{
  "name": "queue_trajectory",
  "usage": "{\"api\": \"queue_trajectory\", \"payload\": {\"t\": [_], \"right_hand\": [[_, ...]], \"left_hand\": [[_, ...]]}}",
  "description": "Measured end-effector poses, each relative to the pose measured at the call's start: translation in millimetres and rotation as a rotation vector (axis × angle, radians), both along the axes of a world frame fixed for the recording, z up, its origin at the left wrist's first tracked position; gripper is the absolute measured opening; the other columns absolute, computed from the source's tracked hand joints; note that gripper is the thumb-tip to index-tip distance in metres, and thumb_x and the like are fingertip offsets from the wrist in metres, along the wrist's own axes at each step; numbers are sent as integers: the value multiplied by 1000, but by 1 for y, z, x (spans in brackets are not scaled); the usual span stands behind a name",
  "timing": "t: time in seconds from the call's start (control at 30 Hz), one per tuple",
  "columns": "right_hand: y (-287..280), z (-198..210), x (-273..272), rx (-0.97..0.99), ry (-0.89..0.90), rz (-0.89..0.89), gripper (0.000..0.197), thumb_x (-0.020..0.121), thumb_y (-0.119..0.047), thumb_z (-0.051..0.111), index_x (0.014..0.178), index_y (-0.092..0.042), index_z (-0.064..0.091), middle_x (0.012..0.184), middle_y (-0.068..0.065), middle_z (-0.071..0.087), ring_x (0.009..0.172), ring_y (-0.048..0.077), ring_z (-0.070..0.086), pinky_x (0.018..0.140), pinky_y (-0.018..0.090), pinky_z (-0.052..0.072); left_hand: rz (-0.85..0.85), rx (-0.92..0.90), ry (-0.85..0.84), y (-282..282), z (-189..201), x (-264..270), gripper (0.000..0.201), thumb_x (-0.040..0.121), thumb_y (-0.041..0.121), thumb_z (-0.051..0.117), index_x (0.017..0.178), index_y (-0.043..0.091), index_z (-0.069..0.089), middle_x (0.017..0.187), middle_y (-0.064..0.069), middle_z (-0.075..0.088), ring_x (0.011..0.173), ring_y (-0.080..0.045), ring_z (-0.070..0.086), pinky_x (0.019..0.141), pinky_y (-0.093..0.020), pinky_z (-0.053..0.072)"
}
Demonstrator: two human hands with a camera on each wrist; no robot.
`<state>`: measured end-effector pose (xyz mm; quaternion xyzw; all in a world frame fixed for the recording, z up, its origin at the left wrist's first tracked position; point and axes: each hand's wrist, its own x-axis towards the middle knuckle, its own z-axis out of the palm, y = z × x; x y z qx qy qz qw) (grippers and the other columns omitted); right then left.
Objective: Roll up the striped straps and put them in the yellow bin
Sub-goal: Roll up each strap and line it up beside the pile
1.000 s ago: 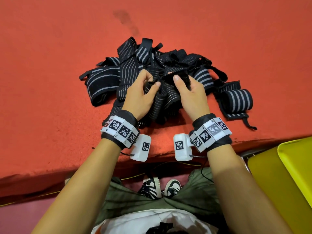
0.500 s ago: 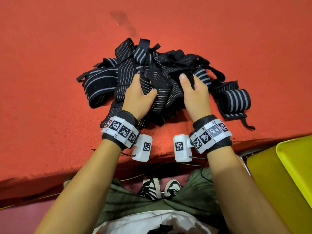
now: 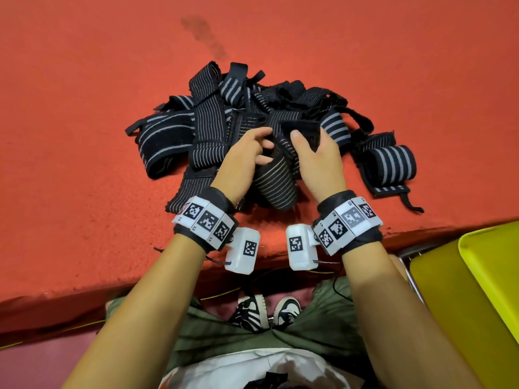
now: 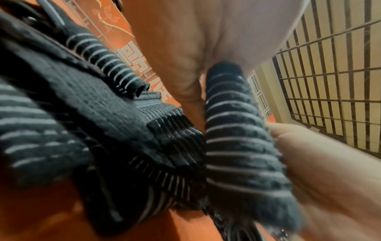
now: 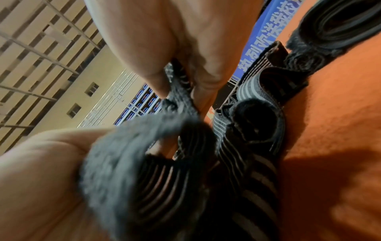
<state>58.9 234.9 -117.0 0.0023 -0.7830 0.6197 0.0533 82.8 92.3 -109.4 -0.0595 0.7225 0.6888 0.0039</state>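
Observation:
A tangled pile of black straps with grey stripes [image 3: 213, 127] lies on the red carpeted platform [image 3: 84, 136]. Both hands hold one strap [image 3: 276, 181] lifted off the pile's near side. My right hand [image 3: 314, 153] pinches its dark upper end, thumb on top; the right wrist view shows that fuzzy end of the strap [image 5: 177, 91] between thumb and fingers. My left hand [image 3: 250, 153] curls round the strap's left edge, fingers partly spread; the left wrist view shows the striped strap [image 4: 237, 146] against the thumb. One rolled strap [image 3: 393, 164] lies at the pile's right. The yellow bin [image 3: 483, 282] stands low right, below the platform.
The platform's near edge [image 3: 140, 282] runs just under my wrists. My legs and black-and-white shoes [image 3: 264, 310] show below it. A dark stain [image 3: 202, 32] marks the carpet beyond the pile. Bare carpet spreads left and far.
The hands have drawn closer together on the strap. The left fingers have loosened and spread, and the strap now hangs in a longer fold toward me.

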Motion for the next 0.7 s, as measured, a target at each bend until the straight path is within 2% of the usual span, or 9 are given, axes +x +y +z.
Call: {"api": "queue_trajectory", "payload": {"t": [0.1,0.17,0.23,0.33,0.4,0.5,0.6,0.67,0.7], "right_hand": [[0,1,0,25,-9,-16,23,102,-29,59,115,-13,68,109,-5,71,109,15,65,103,39,49],[-1,2,1,18,-28,13,21,103,-28,57,116,-15,67,109,-6,71,109,14,65,103,38,49],[-2,5,3,1,-53,35,20,103,-27,56,117,-16,65,108,-9,69,109,14,64,103,37,48],[-4,6,5,11,-60,58,17,104,-25,54,117,-17,61,105,-12,66,108,14,62,99,32,46],[-5,9,5,-4,-60,63,15,104,-24,54,116,-18,60,102,-15,65,106,12,61,96,29,45],[-4,7,5,-32,-63,67,21,103,-25,54,118,-13,61,107,-8,68,107,15,64,102,37,48],[-6,4,6,-46,-60,85,27,99,-29,53,118,-12,61,111,0,71,108,19,66,103,45,49],[-6,2,5,-53,-48,84,23,100,-26,54,115,-10,61,108,0,72,106,18,66,102,42,50],[-4,1,5,-52,-40,79,20,102,-23,54,114,-9,61,106,-2,71,104,16,66,100,38,50]], "left_hand": [[-107,-236,119,-4,-7,4,53,90,-13,50,135,15,53,128,-11,53,71,-1,61,82,-19,50],[-128,-225,153,-3,-9,6,58,87,-16,56,132,21,52,134,-14,48,75,-3,62,81,-18,50],[-102,-218,159,-1,-10,4,58,83,-11,67,127,24,53,135,-11,48,78,-7,63,79,-21,51],[-14,-266,153,0,-15,0,50,79,5,83,115,21,52,130,-7,52,77,-10,65,74,-20,52],[7,-284,187,2,-15,1,41,80,10,85,105,18,54,122,-8,54,78,-15,68,73,-19,52],[-13,-299,235,1,-16,2,34,82,8,82,103,21,58,110,-7,49,74,-16,66,76,-17,52],[-83,-306,248,2,-14,5,34,86,5,75,110,24,60,98,-4,51,62,-11,52,67,-17,47],[-119,-375,289,4,-12,6,25,88,5,67,108,20,63,95,-8,60,62,-16,49,67,-24,49],[-109,-386,304,3,-12,7,23,88,4,62,106,19,64,99,-8,64,65,-14,51,68,-24,47]]}}
